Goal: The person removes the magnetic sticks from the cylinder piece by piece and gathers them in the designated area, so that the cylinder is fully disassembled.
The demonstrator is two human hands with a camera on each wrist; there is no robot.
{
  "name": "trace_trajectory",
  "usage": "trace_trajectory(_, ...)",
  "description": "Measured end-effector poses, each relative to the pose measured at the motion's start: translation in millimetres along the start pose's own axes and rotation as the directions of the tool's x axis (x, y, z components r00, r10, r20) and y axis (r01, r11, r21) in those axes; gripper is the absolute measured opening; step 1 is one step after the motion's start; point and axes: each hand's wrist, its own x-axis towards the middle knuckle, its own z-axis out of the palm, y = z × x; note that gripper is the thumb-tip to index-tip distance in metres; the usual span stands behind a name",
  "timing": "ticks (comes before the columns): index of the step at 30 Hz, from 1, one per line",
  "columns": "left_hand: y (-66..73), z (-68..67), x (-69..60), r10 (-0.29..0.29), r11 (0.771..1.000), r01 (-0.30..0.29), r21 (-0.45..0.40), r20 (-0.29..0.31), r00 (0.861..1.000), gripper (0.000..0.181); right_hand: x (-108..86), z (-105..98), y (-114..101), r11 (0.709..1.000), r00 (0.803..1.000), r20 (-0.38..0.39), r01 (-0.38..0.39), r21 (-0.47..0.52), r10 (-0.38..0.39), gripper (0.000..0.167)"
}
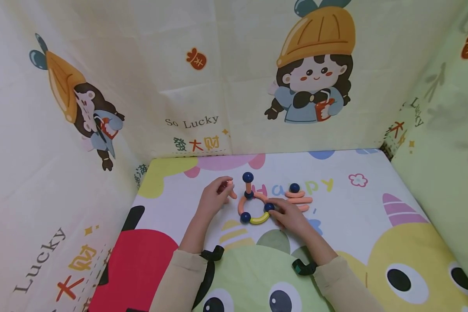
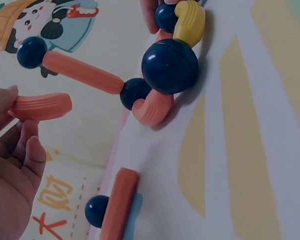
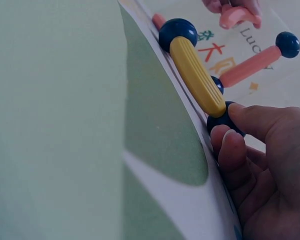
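Observation:
A ring of curved pink pieces and a yellow piece (image 1: pixel 259 219) joined by dark blue balls lies on the table. From its far ball rises a straight pink rod (image 2: pixel 82 72) topped by another blue ball (image 1: pixel 248 177). My left hand (image 1: pixel 215 197) pinches a curved pink piece (image 2: pixel 42 106) between thumb and fingers, left of the ring and apart from it. With thumb and fingertips, my right hand (image 1: pixel 292 219) grips the ring's right-hand blue ball (image 3: pixel 226 120), at one end of the yellow piece.
Right of the ring lie several pink pieces (image 1: pixel 300 200) and a blue ball (image 1: pixel 294 187). In the left wrist view, a straight pink rod (image 2: pixel 119 205) lies beside a ball. Printed cloth (image 1: pixel 249 95) stands behind and beside the patterned table (image 1: pixel 351 212).

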Motion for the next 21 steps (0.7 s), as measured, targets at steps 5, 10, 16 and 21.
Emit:
trace_trajectory(5,-10.4,-5.4,-8.5,-0.094,0.985,0.092,-0.144,-0.007,0.996,0.046,-0.2,-0.7,0.1,1.0,1.0,0.0,-0.005,-0.001,0.005,0.038)
trace_trajectory(10,-21.7,-10.4,-15.9,-0.147,0.979,0.137,-0.154,-0.06,0.987,0.045,-0.4,-1.3,-0.3,1.0,1.0,-0.001,-0.009,0.001,0.009,0.039)
trace_trajectory(16,-38.2,-16.5,-25.0,-0.218,0.963,0.2,-0.183,-0.084,0.972,0.036,-0.1,-1.1,0.2,1.0,1.0,0.003,-0.018,0.0,0.018,0.039)
trace_trajectory(21,-49.3,-20.6,-32.4,-0.277,0.938,0.256,-0.234,-0.061,0.959,0.034,0.1,-1.1,-0.2,1.0,1.0,0.005,-0.009,-0.004,0.009,0.039)
